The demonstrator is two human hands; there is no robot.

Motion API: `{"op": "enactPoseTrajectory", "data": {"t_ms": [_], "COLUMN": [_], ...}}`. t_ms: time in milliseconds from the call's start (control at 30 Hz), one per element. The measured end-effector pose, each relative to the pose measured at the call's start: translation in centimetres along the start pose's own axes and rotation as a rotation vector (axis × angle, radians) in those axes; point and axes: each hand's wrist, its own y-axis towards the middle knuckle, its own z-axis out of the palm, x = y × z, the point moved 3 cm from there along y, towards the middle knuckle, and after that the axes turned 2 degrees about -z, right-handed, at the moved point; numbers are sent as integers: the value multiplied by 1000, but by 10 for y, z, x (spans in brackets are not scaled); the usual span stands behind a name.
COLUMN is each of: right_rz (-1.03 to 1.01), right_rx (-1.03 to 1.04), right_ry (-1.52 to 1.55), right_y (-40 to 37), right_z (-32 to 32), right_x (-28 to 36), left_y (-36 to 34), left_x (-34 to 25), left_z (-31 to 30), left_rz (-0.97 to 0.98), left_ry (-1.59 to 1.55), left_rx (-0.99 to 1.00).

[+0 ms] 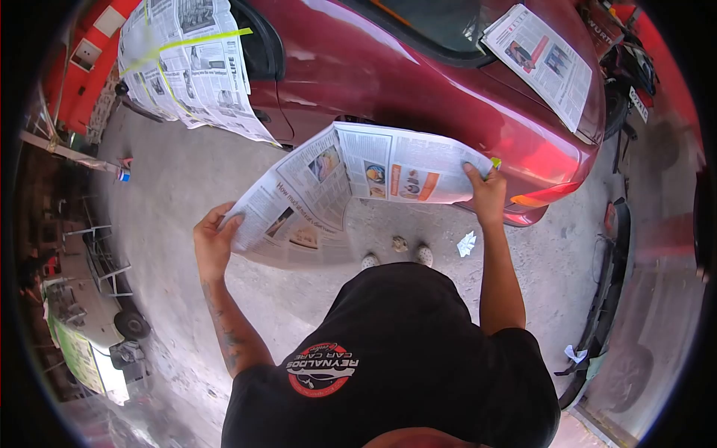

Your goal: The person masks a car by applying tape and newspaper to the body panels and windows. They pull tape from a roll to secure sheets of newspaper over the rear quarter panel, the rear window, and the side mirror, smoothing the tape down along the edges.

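A wide newspaper sheet (pixel 407 160) is stretched out in front of me, creased down its middle, close to the side of a dark red car (pixel 448 89). My left hand (pixel 218 235) pinches its left edge between thumb and fingers. At the opposite edge my right hand (pixel 487 190) grips the paper, thumb on top. A small bit of yellow-green tape (pixel 496 162) shows beside the right fingertips. More newspaper (pixel 198 75), crossed by yellow tape strips (pixel 205 39), covers the car's left part. Folded newspaper (pixel 545 63) lies on the car's right end.
Crumpled paper (pixel 466 243) lies on the concrete floor (pixel 172 201) near my feet. A long black bumper-like part (pixel 609 299) stands at the right. At the lower left is another vehicle (pixel 86 321). A motorcycle (pixel 627 75) is at the upper right.
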Motion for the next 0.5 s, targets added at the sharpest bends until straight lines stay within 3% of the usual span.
{"op": "enactPoseTrajectory", "data": {"t_ms": [133,233,367,433,500], "right_rz": [-80,-99,-126,-84,26], "right_rx": [0,14,-228,-425,-561], "right_ry": [-26,-270,-107,328,417], "right_y": [6,12,29,47,72], "right_z": [-29,-52,-94,-118,-156], "right_x": [14,7,0,18,34], "left_y": [4,8,9,5,-1], "left_x": [2,6,12,8,-5], "left_z": [-29,-46,-70,-75,-74], "left_rz": [9,85,88,115,107], "left_ry": [116,101,96,148,184], "left_rx": [-110,-169,-311,-297,-270]}}
